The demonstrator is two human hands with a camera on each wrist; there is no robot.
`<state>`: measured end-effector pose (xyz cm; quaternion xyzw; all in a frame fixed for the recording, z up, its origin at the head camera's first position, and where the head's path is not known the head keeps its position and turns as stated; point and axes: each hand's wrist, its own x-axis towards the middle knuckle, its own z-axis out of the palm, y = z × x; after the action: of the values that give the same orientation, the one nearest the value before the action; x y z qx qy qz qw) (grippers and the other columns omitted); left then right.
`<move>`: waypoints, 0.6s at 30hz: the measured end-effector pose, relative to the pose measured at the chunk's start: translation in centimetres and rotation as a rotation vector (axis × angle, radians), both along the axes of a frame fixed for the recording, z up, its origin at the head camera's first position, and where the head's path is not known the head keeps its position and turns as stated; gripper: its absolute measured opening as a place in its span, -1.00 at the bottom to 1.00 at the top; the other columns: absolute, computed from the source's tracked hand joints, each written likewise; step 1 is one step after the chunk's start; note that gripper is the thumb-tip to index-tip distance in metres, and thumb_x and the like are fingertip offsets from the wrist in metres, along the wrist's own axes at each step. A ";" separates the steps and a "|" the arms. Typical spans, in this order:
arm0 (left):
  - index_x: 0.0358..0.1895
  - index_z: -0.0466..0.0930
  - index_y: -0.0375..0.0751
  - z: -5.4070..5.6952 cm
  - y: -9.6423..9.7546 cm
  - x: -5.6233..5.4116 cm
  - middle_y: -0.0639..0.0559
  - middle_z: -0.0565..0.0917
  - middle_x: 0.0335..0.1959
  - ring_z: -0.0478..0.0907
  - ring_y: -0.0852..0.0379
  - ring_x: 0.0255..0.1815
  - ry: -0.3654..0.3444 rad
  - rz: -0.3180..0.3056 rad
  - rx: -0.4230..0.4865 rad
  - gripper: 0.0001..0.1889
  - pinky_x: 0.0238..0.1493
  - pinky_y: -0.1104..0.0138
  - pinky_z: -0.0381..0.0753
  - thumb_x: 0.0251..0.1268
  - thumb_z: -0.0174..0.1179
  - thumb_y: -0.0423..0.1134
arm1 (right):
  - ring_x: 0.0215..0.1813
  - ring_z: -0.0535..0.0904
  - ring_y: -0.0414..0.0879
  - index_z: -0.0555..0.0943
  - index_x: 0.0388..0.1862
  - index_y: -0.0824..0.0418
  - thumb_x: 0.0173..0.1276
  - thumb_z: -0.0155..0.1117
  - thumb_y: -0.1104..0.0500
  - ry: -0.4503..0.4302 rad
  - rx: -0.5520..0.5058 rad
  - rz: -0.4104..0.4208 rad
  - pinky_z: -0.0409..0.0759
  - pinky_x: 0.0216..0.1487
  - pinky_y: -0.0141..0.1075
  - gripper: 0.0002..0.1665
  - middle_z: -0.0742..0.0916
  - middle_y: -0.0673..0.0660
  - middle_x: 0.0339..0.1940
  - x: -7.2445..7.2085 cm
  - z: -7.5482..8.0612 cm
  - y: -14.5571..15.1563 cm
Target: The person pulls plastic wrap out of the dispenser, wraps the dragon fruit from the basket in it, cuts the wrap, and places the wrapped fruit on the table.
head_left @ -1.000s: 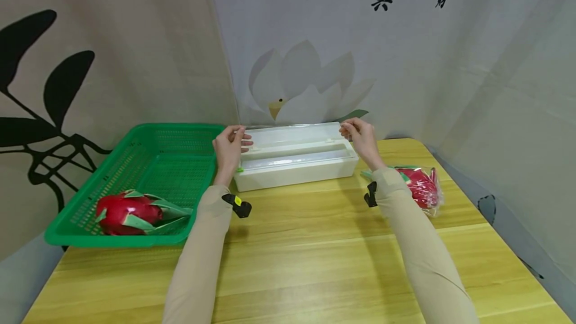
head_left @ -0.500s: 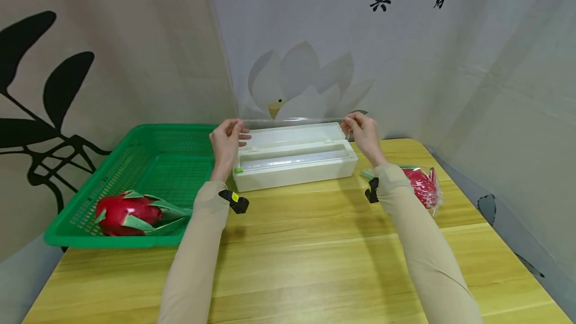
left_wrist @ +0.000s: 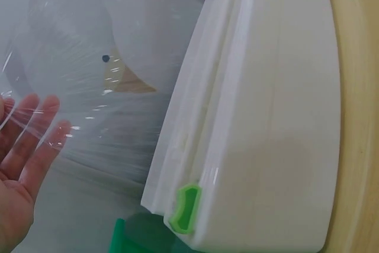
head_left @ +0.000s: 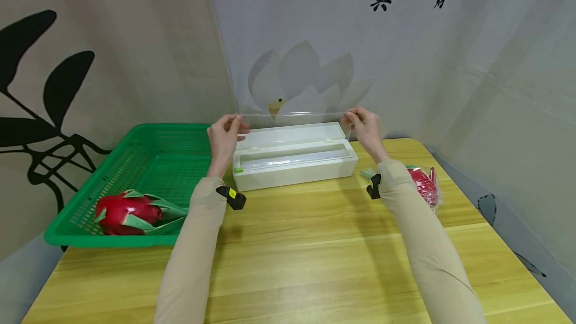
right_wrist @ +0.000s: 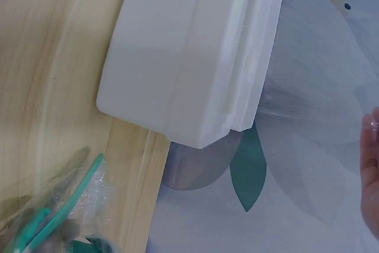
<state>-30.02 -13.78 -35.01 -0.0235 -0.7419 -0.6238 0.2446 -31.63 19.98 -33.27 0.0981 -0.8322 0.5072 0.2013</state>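
A sheet of clear plastic wrap [left_wrist: 89,117] stretches between both hands, above and behind a white wrap dispenser box [head_left: 297,171]. My left hand [head_left: 224,139] pinches the wrap's left end between thumb and forefinger, its other fingers spread behind the film in the left wrist view. At the right end my right hand [head_left: 365,129] pinches the other corner; only its edge shows in the right wrist view. The dispenser's lid [head_left: 292,135] stands raised at the back, and a roll of wrap [head_left: 297,159] lies inside. A green slider [left_wrist: 186,208] sits at the box's left end.
To the left stands a green plastic basket [head_left: 112,240] with a red dragon fruit [head_left: 128,214] in it. A wrapped dragon fruit [head_left: 425,186] lies at the right, partly behind the right sleeve. Behind the wooden table [head_left: 306,254] hangs a printed curtain [head_left: 310,24].
Both hands have risen slightly from beside the lid and drawn apart a little. The wrap's upper edge has come up with them, now higher above the lid. Box and basket have stayed put.
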 end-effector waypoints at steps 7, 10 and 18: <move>-0.09 0.65 -0.27 0.5 0.0 0.0 -0.20 0.74 -0.31 0.64 0.42 -0.52 0.024 0.003 -0.006 -0.69 -0.39 0.36 0.71 0.38 0.09 -0.10 | -0.26 0.65 -0.06 0.62 -0.18 0.36 0.43 0.07 0.10 0.014 -0.033 -0.003 0.65 -0.25 -0.37 -0.66 0.72 0.31 -0.26 -0.1 0.5 -0.1; -0.10 0.65 -0.28 0.7 -0.1 0.1 -0.23 0.74 -0.30 0.64 0.42 -0.53 0.040 0.001 -0.005 -0.68 -0.42 0.40 0.69 0.37 0.09 -0.09 | -0.30 0.63 -0.16 0.61 -0.15 0.40 0.43 0.06 0.09 0.018 -0.038 -0.004 0.65 -0.23 -0.34 -0.63 0.72 0.31 -0.25 -0.1 0.6 -0.1; -0.10 0.65 -0.31 1.5 -0.1 0.1 -0.20 0.75 -0.32 0.69 0.33 -0.52 0.050 -0.007 0.013 -0.69 -0.38 0.32 0.71 0.37 0.10 -0.12 | -0.35 0.61 -0.23 0.60 -0.16 0.40 0.42 0.08 0.10 0.034 -0.072 0.012 0.65 -0.26 -0.37 -0.64 0.72 0.19 -0.33 0.0 1.1 0.0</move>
<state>-29.87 -13.85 -33.54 -0.0399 -0.7315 -0.6286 0.2609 -31.66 19.96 -32.21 0.1043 -0.8094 0.5361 0.2160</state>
